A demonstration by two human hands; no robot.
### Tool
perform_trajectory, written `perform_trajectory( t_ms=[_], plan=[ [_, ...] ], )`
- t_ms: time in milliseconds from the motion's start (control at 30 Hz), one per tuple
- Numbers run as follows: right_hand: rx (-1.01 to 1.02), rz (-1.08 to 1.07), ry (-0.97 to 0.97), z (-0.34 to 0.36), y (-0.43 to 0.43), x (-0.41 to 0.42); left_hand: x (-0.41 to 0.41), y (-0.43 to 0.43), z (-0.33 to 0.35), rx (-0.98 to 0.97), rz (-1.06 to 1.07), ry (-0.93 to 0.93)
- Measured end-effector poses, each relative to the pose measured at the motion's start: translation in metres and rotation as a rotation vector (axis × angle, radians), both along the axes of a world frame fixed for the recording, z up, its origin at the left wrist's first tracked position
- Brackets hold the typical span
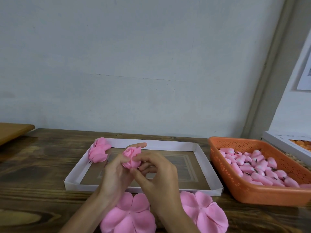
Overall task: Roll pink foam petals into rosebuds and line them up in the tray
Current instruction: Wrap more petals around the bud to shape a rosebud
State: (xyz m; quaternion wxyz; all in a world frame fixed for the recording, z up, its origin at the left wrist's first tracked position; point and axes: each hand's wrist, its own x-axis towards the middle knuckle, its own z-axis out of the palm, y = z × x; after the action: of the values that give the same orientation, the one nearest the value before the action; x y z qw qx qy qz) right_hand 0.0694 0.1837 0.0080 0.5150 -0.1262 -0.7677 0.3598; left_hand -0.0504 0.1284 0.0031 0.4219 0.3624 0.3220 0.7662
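A pink foam rosebud [131, 157] is held above the shallow white cardboard tray [207, 167]. My left hand [116, 174] grips it from the left, one finger stretched out behind it. My right hand [158, 175] pinches its base and outer petal from the right. Two finished rosebuds [99, 150] lie in the tray's far left corner. Flat pink petal pieces lie on the table in front of the tray: one [128, 216] between my forearms, another [204, 211] to the right.
An orange perforated basket [235, 145] with several small pink bud cores stands right of the tray. A white box [284, 142] sits behind it at the far right. A lighter wooden board [13, 130] lies at the far left. The dark wooden table [42, 165] ends at a pale wall.
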Motion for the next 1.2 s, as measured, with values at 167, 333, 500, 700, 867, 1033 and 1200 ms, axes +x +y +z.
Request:
perform_trajectory(
  t_ms=[167,333,500,700,867,1033,1200],
  plan=[
    [0.008,-0.013,0.004,-0.001,0.002,-0.001,0.002,0.001,0.001,-0.026,-0.001,-0.063],
    [0.018,-0.055,-0.015,-0.001,0.003,-0.001,0.000,-0.002,0.003,0.050,-0.111,-0.101],
    [0.008,-0.098,-0.008,-0.001,0.003,-0.001,0.003,-0.003,0.004,0.070,-0.167,-0.124],
    [-0.007,-0.114,-0.016,-0.001,0.004,0.000,0.006,-0.003,0.008,0.042,-0.157,-0.100],
    [0.028,-0.080,-0.045,-0.002,0.002,-0.001,0.006,0.003,0.006,-0.089,-0.040,-0.071],
    [0.164,-0.122,-0.042,-0.001,-0.005,-0.001,0.005,0.003,0.001,-0.087,0.118,0.055],
    [0.179,-0.230,-0.075,0.001,-0.007,0.002,0.005,0.000,0.006,-0.060,0.136,0.136]
  ],
)
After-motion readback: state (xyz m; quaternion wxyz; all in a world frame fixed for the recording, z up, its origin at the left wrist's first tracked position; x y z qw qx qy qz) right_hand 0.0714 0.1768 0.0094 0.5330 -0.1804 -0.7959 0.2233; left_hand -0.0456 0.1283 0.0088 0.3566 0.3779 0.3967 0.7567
